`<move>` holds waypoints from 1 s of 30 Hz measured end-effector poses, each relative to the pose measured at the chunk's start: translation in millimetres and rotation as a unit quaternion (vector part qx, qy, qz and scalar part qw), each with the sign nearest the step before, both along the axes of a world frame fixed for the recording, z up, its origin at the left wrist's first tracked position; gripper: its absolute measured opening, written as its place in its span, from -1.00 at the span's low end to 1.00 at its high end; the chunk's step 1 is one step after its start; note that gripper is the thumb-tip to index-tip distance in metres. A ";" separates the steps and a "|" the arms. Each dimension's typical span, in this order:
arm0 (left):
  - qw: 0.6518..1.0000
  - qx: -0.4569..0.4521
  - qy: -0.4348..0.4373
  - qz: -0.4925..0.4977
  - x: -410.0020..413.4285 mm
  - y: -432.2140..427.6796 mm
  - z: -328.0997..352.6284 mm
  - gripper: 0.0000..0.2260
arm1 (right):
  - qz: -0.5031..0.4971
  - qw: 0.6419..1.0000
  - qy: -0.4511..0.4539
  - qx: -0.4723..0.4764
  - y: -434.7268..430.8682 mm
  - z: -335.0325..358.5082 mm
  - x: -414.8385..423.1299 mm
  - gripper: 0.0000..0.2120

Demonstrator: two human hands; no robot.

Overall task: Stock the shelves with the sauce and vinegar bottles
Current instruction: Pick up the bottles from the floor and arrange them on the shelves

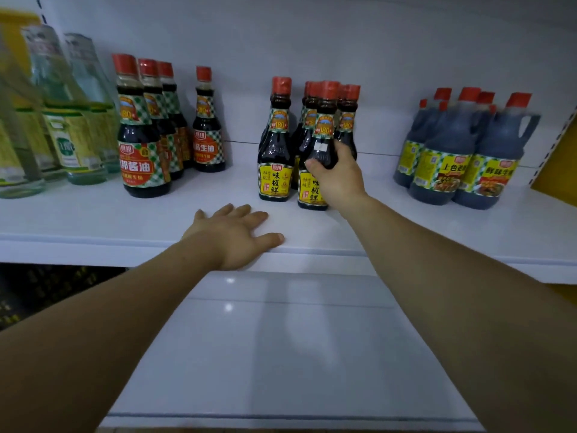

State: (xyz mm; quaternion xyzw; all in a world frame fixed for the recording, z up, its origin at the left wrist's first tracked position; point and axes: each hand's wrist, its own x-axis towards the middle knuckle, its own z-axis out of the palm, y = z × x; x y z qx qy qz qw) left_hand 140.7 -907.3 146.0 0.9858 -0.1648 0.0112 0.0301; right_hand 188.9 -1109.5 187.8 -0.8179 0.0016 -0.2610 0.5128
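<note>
My right hand (pixel 335 175) curls round a dark sauce bottle (pixel 317 151) standing upright at the front of the yellow-labelled cluster on the white shelf (pixel 93 220). My left hand (pixel 234 235) lies flat, fingers spread, on the shelf's front edge.

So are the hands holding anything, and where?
The right hand grips the front yellow-label sauce bottle around its dark shoulder, above the label. The left hand rests flat on the shelf, holding nothing.
</note>
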 end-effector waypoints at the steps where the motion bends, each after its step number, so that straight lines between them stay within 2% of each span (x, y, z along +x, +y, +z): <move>1: 1.000 0.000 0.000 0.001 0.4 -0.1 -0.3 -0.25 | 0.001 1.000 -0.003 0.002 0.0 -1.1 4.6 -0.41; 22: 1.000 -0.009 -0.013 0.007 0.2 -1.1 -0.8 -0.29 | -0.006 0.999 -0.035 0.002 2.5 -12.9 33.4 -0.39; 25: 1.000 -0.013 -0.020 0.004 1.9 0.3 -2.7 -0.23 | -0.009 0.999 -0.031 0.000 2.4 -13.7 34.3 -0.38; 28: 1.000 -0.023 -0.017 0.002 3.2 0.8 -4.1 -0.22 | -0.017 0.999 0.004 -0.042 1.6 -7.4 31.9 -0.33; 30: 0.999 -0.051 -0.006 -0.003 2.5 0.8 -0.4 -0.27 | -0.024 0.992 0.060 -0.111 1.4 3.5 22.9 -0.25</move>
